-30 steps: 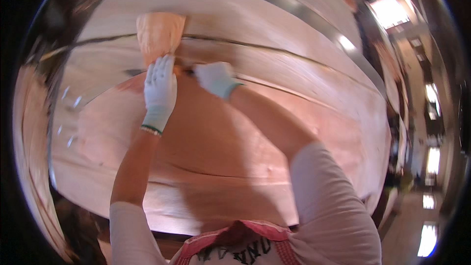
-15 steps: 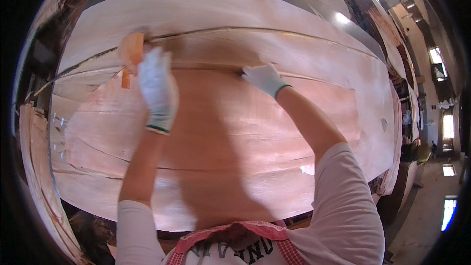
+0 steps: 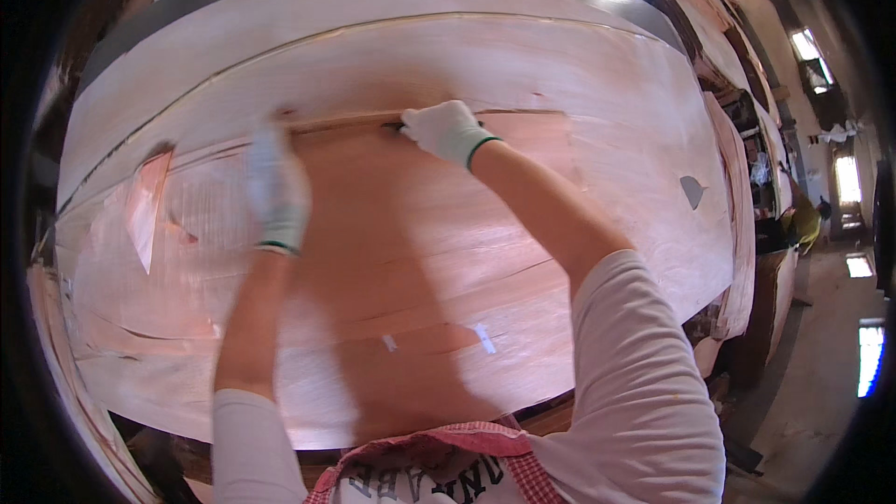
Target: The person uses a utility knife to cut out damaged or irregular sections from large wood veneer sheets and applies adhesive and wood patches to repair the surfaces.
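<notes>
Veneer sheet (image 3: 401, 252) lies flat on the stack; right hand (image 3: 446, 131) fingers pinch its far edge, left hand (image 3: 276, 189) blurred, grip unclear. Risk: uneven pull could split the thin sheet.

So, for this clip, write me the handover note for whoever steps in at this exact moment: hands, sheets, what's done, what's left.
Left hand: gloved, blurred, over the reddish veneer sheet near its far edge; whether it grips anything cannot be told.
Right hand: gloved, fingers curled on the far edge of that sheet, at the seam with the paler sheet beyond.
A torn veneer piece lies at the left side of the stack.
Done: the top sheet lies spread flat across the stack.
Left: judging by the hands at the far edge, probably aligning that edge; the torn piece is untouched.
</notes>
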`<state>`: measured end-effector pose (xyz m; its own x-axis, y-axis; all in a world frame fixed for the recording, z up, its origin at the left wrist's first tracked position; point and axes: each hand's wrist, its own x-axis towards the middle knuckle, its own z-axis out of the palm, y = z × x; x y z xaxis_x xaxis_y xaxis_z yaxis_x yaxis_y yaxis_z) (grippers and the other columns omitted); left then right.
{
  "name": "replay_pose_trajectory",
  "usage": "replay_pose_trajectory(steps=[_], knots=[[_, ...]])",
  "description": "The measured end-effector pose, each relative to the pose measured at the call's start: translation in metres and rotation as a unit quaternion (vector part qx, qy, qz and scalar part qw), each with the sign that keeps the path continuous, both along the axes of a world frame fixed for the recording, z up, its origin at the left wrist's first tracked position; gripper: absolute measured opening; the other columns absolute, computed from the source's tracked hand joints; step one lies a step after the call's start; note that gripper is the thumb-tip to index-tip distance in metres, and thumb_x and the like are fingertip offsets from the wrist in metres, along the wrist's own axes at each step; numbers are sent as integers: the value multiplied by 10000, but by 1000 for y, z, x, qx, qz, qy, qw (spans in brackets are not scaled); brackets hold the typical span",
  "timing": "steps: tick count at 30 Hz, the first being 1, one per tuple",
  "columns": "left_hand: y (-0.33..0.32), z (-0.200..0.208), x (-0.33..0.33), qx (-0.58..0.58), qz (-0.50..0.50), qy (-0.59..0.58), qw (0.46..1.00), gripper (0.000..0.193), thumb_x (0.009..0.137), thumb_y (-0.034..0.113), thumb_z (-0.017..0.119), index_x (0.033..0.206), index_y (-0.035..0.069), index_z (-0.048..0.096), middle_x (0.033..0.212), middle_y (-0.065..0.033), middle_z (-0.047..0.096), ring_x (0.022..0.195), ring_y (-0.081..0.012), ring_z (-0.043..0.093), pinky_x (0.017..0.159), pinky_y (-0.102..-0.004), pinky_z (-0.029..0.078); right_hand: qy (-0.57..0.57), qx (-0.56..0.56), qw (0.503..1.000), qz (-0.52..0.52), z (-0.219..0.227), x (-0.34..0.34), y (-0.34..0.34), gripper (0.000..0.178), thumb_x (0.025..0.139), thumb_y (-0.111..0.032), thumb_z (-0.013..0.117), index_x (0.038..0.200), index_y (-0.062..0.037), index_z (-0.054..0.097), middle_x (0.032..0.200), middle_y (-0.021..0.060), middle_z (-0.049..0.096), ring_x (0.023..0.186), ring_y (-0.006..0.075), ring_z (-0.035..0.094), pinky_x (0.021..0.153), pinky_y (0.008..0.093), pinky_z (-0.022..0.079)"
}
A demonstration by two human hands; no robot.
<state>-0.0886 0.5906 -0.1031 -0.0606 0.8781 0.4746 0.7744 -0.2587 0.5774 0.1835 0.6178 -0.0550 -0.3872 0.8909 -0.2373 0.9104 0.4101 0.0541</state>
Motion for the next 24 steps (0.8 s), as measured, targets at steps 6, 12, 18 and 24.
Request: replay_pose_trajectory(steps=[6,12,18,24], knots=[[-22,-24,135,-26,-69,242,967,458,969,230,452,1392,54,457,1470,-136,434,1362,-293,403,1160,-437,248,31,79,995,-54,-37,155,-37,244,970,-315,483,913,-107,599,769,114,693,684,318,684,583,460,515],[-73,-2,294,-4,-142,276,951,547,932,260,514,1420,35,410,1463,-164,434,1358,-289,406,1160,-437,254,13,71,974,-217,-22,228,-100,268,955,-372,494,930,-114,561,746,158,679,702,355,676,616,501,505],[-87,-25,342,-46,-185,224,956,528,945,287,502,1395,19,436,1467,-155,431,1363,-293,400,1162,-440,243,76,67,940,-327,-29,225,-192,238,968,-293,465,931,-72,546,738,170,687,717,353,694,620,491,529],[-106,-17,362,10,-130,296,946,493,949,267,482,1380,31,453,1483,-137,416,1385,-284,371,1164,-436,244,43,37,906,-420,-20,226,-243,267,973,-341,465,939,-84,525,695,197,665,664,400,664,579,518,515]])
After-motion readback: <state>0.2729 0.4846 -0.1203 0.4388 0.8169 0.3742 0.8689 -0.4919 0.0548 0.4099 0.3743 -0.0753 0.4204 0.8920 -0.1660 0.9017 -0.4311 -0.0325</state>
